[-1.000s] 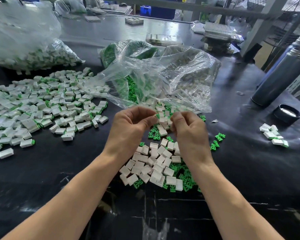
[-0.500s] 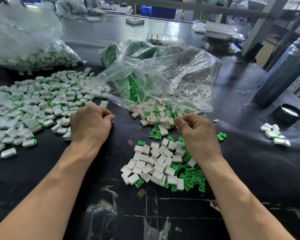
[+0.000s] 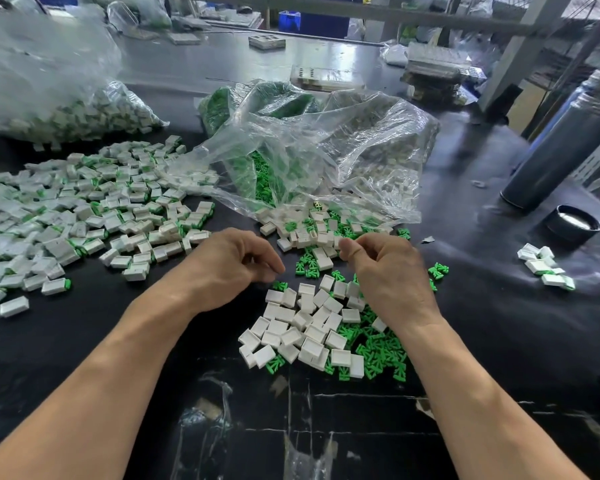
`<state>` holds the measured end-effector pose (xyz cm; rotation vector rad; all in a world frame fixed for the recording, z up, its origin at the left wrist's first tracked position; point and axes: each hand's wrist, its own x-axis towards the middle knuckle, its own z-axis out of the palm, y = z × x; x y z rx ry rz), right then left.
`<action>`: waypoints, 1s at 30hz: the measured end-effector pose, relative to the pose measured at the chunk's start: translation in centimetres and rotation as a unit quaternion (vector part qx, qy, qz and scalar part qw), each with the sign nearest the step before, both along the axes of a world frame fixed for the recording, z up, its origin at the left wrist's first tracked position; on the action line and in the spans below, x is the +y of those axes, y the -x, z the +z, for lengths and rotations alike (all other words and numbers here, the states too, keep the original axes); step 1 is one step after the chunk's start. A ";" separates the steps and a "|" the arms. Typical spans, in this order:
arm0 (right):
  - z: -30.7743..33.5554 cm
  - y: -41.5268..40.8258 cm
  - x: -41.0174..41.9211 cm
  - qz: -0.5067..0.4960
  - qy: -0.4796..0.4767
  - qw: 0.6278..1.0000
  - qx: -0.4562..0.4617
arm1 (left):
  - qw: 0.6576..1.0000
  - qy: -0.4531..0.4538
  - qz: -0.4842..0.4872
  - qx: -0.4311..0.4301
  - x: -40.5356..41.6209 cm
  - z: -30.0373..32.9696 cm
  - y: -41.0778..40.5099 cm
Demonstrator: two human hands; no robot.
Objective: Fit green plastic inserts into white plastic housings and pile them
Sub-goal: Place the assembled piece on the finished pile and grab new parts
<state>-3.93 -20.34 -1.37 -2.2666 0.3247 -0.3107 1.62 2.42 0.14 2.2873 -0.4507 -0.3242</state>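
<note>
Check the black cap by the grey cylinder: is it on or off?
Off. The black cap lies on the table beside the grey cylinder, its open side up and pale lining showing.

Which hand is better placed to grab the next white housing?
Left. The left hand hovers with nothing visibly held, beside the loose white housings. The right hand has its fingertips pinched together, apparently on a small part.

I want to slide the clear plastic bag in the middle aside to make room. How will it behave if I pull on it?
The clear bag looks thin and crumpled, so it will probably fold rather than slide as one piece. Its mouth lies open toward the hands, so green inserts and white housings there would likely spill further.
</note>
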 end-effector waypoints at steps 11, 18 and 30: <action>-0.1 0.1 0.2 0.008 0.010 1.000 0.002 | 0.995 -0.070 -0.066 -0.032 -0.3 0.1 0.2; 0.1 0.3 0.6 0.040 -0.038 0.998 -0.034 | 0.996 0.003 -0.008 -0.094 -0.4 -0.5 0.2; 0.1 0.2 1.5 0.141 -0.191 0.971 -0.020 | 0.971 0.164 0.004 -0.172 -3.0 -0.8 1.6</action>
